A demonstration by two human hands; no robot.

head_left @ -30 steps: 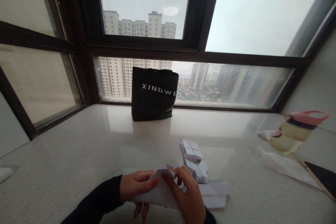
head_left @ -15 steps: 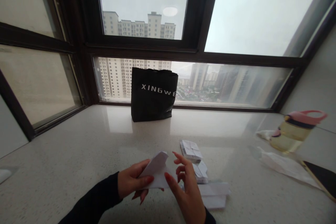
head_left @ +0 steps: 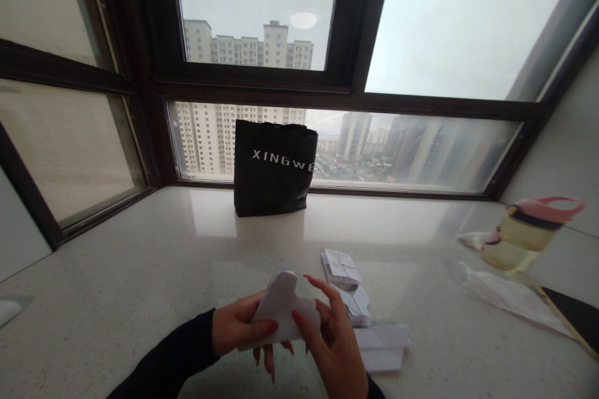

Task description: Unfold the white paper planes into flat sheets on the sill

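Between my two hands, above the pale speckled counter, is a folded white sheet of paper (head_left: pixel 281 307) with one flap standing up. My left hand (head_left: pixel 238 324) grips its left part, thumb on top and fingers underneath. On the right part, my right hand (head_left: pixel 334 343) pinches the paper with the thumb in front; its index finger is raised apart from the sheet. Just beyond my right hand lie a folded paper square (head_left: pixel 341 266), a second folded paper piece (head_left: pixel 358 305) and a longer folded strip of paper (head_left: pixel 381 346).
A black bag (head_left: pixel 275 174) with white lettering stands against the window. At the right are a bottle (head_left: pixel 526 234) with a pink lid, crumpled white tissue (head_left: pixel 510 293) and a phone (head_left: pixel 573 318). Part of a white object (head_left: pixel 8 310) shows at the left edge.
The paper has turned slightly and its right part now shows more fully between my hands. My right thumb and fingers have closed on it; before, the fingers were more spread.
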